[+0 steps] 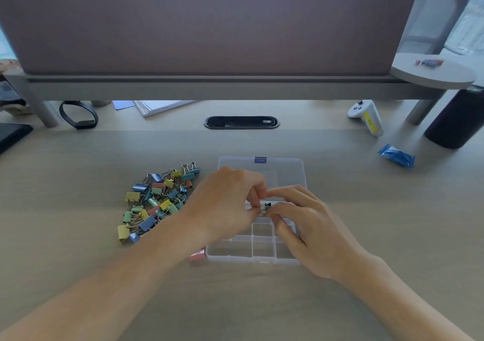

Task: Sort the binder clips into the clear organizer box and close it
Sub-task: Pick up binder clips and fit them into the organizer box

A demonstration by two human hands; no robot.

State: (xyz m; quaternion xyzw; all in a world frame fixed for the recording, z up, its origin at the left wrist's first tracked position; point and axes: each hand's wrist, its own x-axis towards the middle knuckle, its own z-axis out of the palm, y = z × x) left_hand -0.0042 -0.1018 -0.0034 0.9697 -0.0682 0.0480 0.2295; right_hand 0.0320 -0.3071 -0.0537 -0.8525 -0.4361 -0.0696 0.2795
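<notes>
A clear organizer box [235, 254] lies open on the desk, its lid [285, 169] folded back with a blue latch at the far edge. A pile of coloured binder clips [157, 199] lies left of it. One pink clip [197, 256] sits at the box's near-left corner. My left hand [225, 204] and my right hand [301, 223] meet over the box's compartments. Both pinch one small green binder clip [265, 208] between their fingertips. The visible compartments hold nothing that I can make out.
A white controller [366, 115] and a blue packet [396, 155] lie at the far right beside a dark cylinder [455, 121]. A black band [78, 114], papers [159, 106] and a cable slot [241, 122] sit at the back under a shelf.
</notes>
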